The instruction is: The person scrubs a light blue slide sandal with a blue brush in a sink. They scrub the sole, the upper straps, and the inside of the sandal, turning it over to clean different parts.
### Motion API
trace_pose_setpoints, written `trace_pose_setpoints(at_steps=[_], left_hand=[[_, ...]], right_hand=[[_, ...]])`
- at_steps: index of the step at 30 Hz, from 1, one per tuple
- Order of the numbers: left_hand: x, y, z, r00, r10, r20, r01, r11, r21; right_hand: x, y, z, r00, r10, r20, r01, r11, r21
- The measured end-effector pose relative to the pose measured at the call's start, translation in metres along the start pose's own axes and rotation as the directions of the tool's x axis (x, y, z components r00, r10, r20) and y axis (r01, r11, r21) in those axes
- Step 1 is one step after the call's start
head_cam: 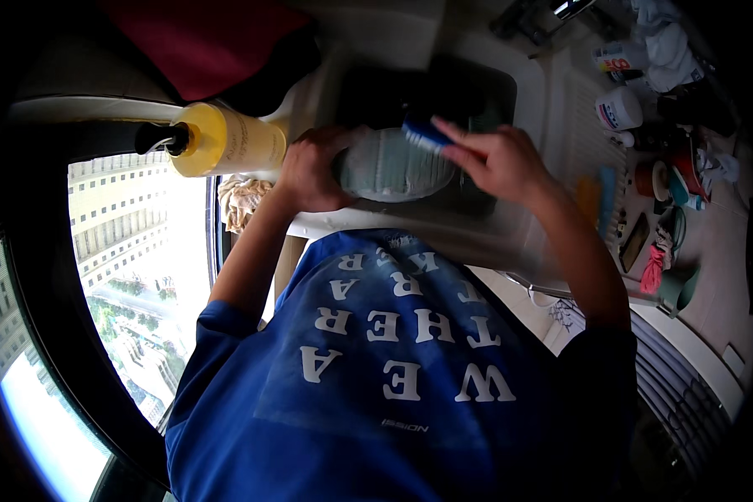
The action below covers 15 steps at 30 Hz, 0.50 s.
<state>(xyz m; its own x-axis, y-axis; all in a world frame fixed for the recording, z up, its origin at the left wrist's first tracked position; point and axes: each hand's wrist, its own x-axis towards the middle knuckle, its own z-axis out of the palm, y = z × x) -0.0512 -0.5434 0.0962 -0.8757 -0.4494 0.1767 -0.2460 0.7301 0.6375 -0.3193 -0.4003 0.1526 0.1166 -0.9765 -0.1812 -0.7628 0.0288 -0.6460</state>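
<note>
My left hand grips the left end of a rounded, ribbed, pale grey-green object, perhaps a plastic basket or container. It is tilted above the sink basin, and whitish wet foam seems to line its near edge. In my right hand is a blue scrub brush with pale bristles. The brush meets or hovers just over the object's upper right edge; blur hides which. Behind them the light-coloured sink has a very dark basin, whose contents I cannot make out.
A yellow pump bottle stands left of the sink, near a crumpled beige cloth and a window. Dark red fabric hangs at upper left. Along the right counter lie a white jar, a phone-like slab and a pink scrunchie.
</note>
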Motion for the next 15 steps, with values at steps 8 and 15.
trace_pose_setpoints(at_steps=[8, 15], left_hand=[[-0.003, -0.004, 0.006, 1.0, -0.003, 0.025, 0.004, 0.997, -0.073], [-0.001, -0.009, 0.003, 0.999, -0.031, 0.026, 0.033, 0.995, -0.095]], right_hand=[[0.009, 0.007, -0.008, 0.998, 0.023, -0.06, -0.027, 0.998, -0.059], [0.009, 0.004, -0.021, 0.999, 0.026, 0.037, -0.023, 0.996, -0.084]])
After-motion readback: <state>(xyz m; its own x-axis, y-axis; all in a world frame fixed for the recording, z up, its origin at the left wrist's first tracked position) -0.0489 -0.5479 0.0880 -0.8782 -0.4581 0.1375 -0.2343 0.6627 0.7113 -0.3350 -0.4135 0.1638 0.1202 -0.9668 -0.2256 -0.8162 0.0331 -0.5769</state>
